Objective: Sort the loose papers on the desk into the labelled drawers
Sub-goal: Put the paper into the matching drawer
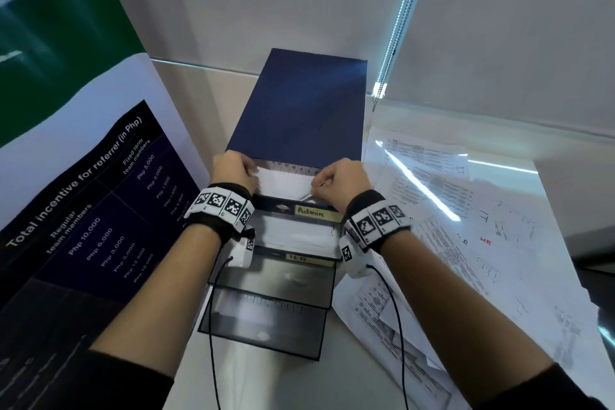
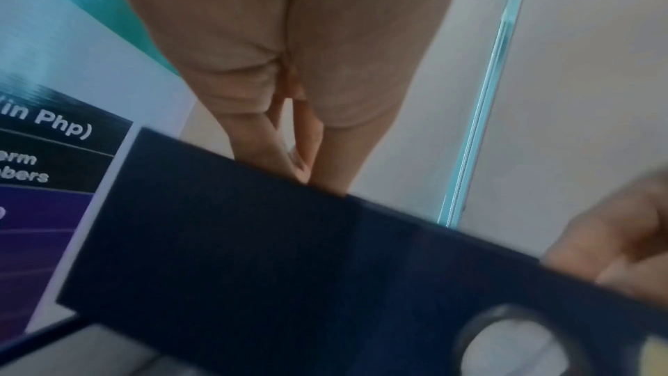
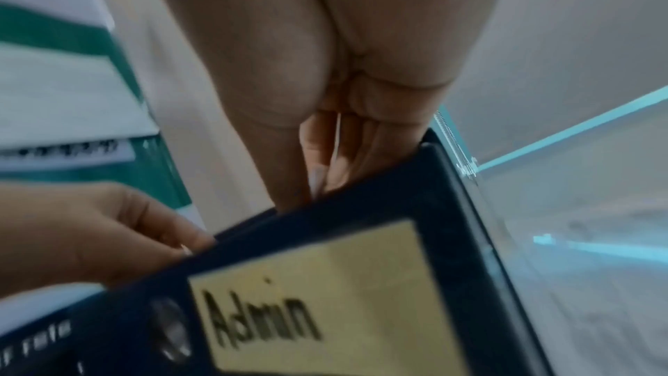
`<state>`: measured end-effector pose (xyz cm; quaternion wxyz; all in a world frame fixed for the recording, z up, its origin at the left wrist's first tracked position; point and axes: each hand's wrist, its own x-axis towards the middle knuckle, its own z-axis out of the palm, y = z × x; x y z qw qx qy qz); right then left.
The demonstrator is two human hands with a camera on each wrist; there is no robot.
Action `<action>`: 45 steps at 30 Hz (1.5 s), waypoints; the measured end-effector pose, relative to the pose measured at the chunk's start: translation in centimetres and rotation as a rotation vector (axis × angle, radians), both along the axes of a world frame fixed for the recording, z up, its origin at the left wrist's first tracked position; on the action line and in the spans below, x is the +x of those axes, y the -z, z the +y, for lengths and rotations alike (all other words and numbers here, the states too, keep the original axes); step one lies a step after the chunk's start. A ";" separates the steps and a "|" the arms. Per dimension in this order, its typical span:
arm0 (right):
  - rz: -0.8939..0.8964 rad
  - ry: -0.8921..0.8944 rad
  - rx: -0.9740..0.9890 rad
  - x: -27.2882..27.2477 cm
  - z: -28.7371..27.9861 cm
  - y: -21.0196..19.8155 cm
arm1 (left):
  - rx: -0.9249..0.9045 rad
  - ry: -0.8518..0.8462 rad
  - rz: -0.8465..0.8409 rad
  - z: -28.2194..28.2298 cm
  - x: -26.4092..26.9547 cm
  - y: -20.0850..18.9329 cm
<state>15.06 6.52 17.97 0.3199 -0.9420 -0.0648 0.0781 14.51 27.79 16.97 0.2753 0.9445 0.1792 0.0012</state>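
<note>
At top drawer (image 1: pixel 301 213) marked Admin, left hand (image 1: pixel 233 170) and right hand (image 1: pixel 339 176) both pinching sheet (image 1: pixel 283 181) half-in; could buckle or snag on cabinet (image 1: pixel 299 103) lip if pushed unevenly.

Head view: illumination is even, cool and moderately bright. A hard white streak of glare crosses the loose papers (image 1: pixel 432 196) at right, and a softer highlight sits on the top of the dark blue drawer unit (image 1: pixel 299 103). The bead chain of the blind (image 1: pixel 404 10) reads pale blue-white. Straight edges bow toward the frame borders; the poster (image 1: pixel 86 196) at left is stretched and its upper portion smeared.

Both wrist views are soft throughout, with motion blur. The "Admin" label (image 3: pixel 311 296) remains legible but fuzzy. The skin close to the lens is out of focus and evenly lit, with a cyan cast along bright edges.
</note>
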 end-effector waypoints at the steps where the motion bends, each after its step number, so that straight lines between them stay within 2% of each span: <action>1: -0.016 -0.063 -0.061 -0.1 0.1 0.2 | 0.047 0.013 0.041 -0.2 -0.2 0.0; 3: -0.022 -0.181 -0.144 -0.5 0.2 0.3 | 0.111 0.038 0.126 -0.4 -0.5 -0.2; 6: -0.102 -0.247 -0.124 -1.4 -0.8 -0.4 | 0.180 0.107 0.216 -1.1 -0.7 -1.1; 8: -0.166 -0.196 -0.022 -2.3 -2.3 -0.8 | 0.275 0.121 0.226 -1.6 -1.4 -2.2; 11: -0.156 0.000 0.175 -4.0 -6.7 -0.3 | 0.341 0.116 0.036 -2.5 -2.5 -4.5; 14: -0.043 0.163 0.107 -5.3 -13.5 3.0 | 0.170 0.249 -0.297 -5.6 -2.8 -6.2; 16: 0.112 0.250 -0.036 -6.2 -18.6 6.0 | -0.125 0.409 -0.361 -9.8 -3.0 -6.4; 18: 0.282 0.327 -0.185 -7.4 -23.8 9.3 | -0.428 0.575 -0.192 -14.9 -3.6 -5.0; 20: 0.404 0.427 -0.272 -8.5 -28.4 12.4 | -0.644 0.639 0.118 -19.7 -4.0 -1.2; 21: 0.447 0.483 -0.291 -9.0 -30.1 13.6 | -0.713 0.602 0.291 -21.9 -4.1 1.6; 23: 0.511 0.544 -0.298 -9.8 -32.1 15.5 | -0.757 0.403 0.589 -25.1 -4.6 7.5; 25: 0.537 0.525 -0.321 -10.4 -32.7 16.7 | -0.645 0.232 0.730 -27.0 -5.7 12.3; 27: 0.496 0.493 -0.349 -10.8 -32.6 17.5 | -0.542 0.109 0.710 -28.3 -6.7 15.3; 30: 0.499 0.457 -0.162 -10.9 -31.8 18.0 | -0.477 -0.057 0.584 -29.8 -7.2 17.1; 33: 0.543 0.202 -0.144 -12.0 -30.1 18.1 | -0.557 -0.186 0.559 -30.7 -7.2 17.4; 36: 0.669 0.023 -0.125 -13.4 -29.7 18.9 | -0.565 -0.133 0.496 -30.2 -7.6 18.7; 38: 0.675 0.068 -0.026 -14.2 -30.8 19.6 | -0.579 -0.026 0.503 -29.8 -8.3 19.2; 40: 0.512 0.248 0.076 -14.5 -32.7 19.4 | -0.581 0.080 0.585 -29.7 -9.2 19.7; 42: 0.289 0.422 0.028 -14.1 -34.5 19.3 | -0.529 0.159 0.659 -29.6 -10.1 20.2; 43: 0.247 0.459 -0.012 -13.7 -35.1 19.4 | -0.489 0.167 0.675 -29.7 -10.5 20.4; 45: 0.297 0.444 -0.087 -12.8 -35.7 19.6 | -0.454 0.132 0.662 -29.6 -11.0 20.7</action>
